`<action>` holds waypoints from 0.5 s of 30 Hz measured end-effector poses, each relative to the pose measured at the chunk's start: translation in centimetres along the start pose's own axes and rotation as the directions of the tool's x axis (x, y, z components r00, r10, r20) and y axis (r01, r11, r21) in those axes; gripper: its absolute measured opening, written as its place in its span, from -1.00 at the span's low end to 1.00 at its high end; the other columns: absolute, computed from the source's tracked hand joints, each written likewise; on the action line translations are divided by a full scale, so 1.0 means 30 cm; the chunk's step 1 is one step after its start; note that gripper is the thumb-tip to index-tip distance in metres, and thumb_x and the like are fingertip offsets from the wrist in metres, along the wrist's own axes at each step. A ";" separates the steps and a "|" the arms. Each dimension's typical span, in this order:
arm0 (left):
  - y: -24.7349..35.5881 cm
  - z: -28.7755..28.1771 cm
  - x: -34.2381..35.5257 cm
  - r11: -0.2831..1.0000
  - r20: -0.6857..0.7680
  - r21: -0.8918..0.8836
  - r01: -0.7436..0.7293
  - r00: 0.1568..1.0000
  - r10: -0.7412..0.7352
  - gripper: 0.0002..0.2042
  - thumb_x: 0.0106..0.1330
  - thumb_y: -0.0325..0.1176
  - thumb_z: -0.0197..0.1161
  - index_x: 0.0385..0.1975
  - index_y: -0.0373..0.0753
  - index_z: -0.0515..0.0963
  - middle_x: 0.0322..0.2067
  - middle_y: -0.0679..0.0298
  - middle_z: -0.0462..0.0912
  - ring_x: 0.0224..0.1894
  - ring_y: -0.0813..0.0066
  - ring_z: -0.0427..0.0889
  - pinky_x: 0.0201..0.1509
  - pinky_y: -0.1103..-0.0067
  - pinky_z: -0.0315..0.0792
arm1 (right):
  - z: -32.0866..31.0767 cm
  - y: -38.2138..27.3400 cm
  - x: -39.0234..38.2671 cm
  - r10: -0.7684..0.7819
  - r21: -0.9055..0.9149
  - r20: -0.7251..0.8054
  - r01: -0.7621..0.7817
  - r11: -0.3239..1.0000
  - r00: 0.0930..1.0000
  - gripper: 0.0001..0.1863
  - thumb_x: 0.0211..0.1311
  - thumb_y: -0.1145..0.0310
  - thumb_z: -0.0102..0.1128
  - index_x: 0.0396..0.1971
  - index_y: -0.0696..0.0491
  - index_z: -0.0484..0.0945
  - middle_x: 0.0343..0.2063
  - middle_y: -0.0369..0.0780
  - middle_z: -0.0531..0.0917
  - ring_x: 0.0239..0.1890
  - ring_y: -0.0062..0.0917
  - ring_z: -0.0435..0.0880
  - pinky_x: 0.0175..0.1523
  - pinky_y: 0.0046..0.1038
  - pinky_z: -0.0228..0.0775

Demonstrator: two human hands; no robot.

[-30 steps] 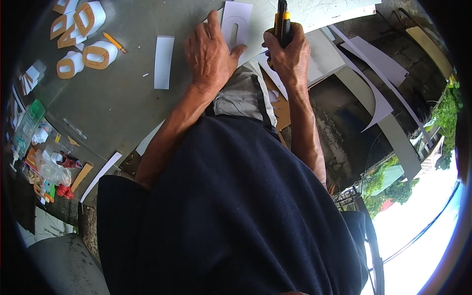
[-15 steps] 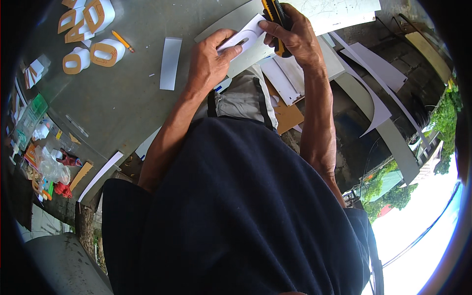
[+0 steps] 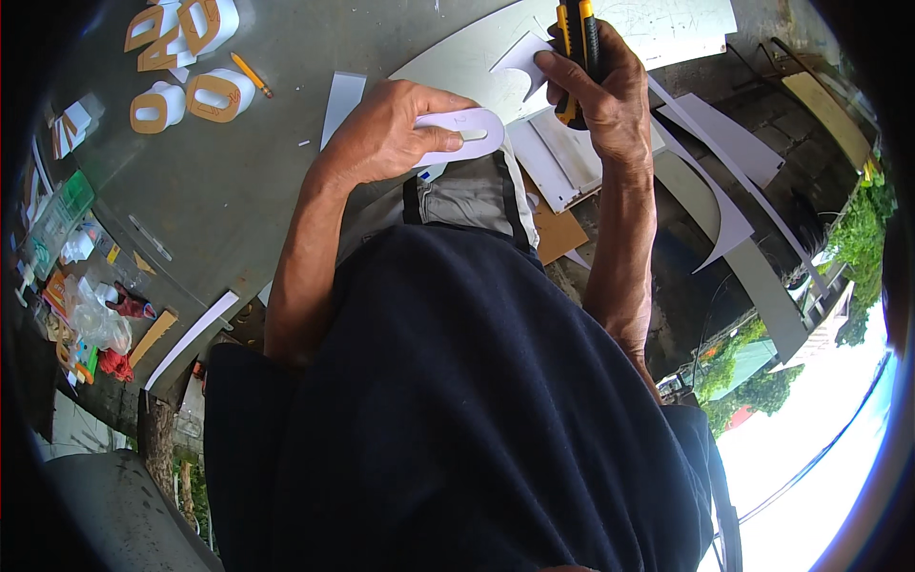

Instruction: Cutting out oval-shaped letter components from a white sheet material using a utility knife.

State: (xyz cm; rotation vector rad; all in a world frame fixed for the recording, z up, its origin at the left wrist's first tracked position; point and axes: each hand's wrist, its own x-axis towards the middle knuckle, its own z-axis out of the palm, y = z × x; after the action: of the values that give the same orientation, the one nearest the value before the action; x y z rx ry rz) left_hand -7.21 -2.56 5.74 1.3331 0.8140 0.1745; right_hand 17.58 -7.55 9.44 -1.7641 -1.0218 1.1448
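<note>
Between the thumb and fingers of my left hand (image 3: 391,133) is a white oval cutout (image 3: 484,132), rounded at its end, with a long slot through its middle. My right hand (image 3: 610,95) grips a yellow and black utility knife (image 3: 577,57), held upright. Its thumb also pinches a white offcut (image 3: 521,63) with a curved notch in its edge. The offcut and the oval are apart. Both hands are raised near the table's edge, above my lap. The fingers behind the knife are partly hidden.
On the grey table (image 3: 238,191) lie brown-faced white block letters (image 3: 217,95), a pencil (image 3: 251,74) and a white strip (image 3: 343,105). A plastic bag (image 3: 100,319) and clutter fill the left edge. White sheet offcuts (image 3: 724,143) lean at the right.
The white piece has come apart in two: the oval stays in my left hand, while the notched offcut has moved up and right with my right hand and the knife.
</note>
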 end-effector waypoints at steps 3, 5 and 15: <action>-0.005 -0.010 -0.016 0.997 0.162 0.044 0.058 0.985 -0.065 -0.62 0.22 -0.46 0.48 0.07 -0.28 0.70 -0.16 0.08 0.82 -0.22 0.41 0.80 -0.09 0.51 0.64 | -0.050 -0.021 0.020 0.102 0.102 -0.022 -0.099 0.990 0.995 -0.64 0.19 0.32 0.51 -0.13 0.16 0.59 -0.56 -0.25 0.65 -0.57 -0.58 0.65 -0.45 -0.51 0.46; -0.030 -0.006 -0.043 0.999 0.110 0.033 0.035 0.993 -0.039 -0.63 0.21 -0.46 0.49 0.05 -0.27 0.72 -0.17 0.09 0.82 -0.23 0.42 0.80 -0.10 0.52 0.64 | -0.057 -0.048 0.045 0.099 0.162 -0.100 -0.082 0.983 0.990 -0.67 0.21 0.39 0.46 -0.13 0.18 0.54 -0.62 -0.30 0.59 -0.69 -0.66 0.54 -0.60 -0.60 0.33; -0.036 0.013 -0.023 0.937 -0.039 0.326 -0.122 0.989 0.142 -0.64 0.12 -0.48 0.53 -0.04 -0.24 0.75 -0.25 0.09 0.81 -0.23 0.30 0.78 -0.08 0.44 0.62 | -0.049 0.076 -0.043 0.098 -0.267 -0.085 -0.117 0.957 0.992 -0.46 0.37 -0.01 0.31 -0.09 0.26 0.52 -0.49 -0.13 0.73 -0.52 -0.49 0.78 -0.39 -0.41 0.65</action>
State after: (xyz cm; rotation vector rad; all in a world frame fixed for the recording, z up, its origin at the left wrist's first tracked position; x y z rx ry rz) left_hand -7.84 -3.53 5.07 1.7014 0.8290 0.1947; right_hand 19.08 -9.84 8.18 -2.0843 -1.0919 1.0371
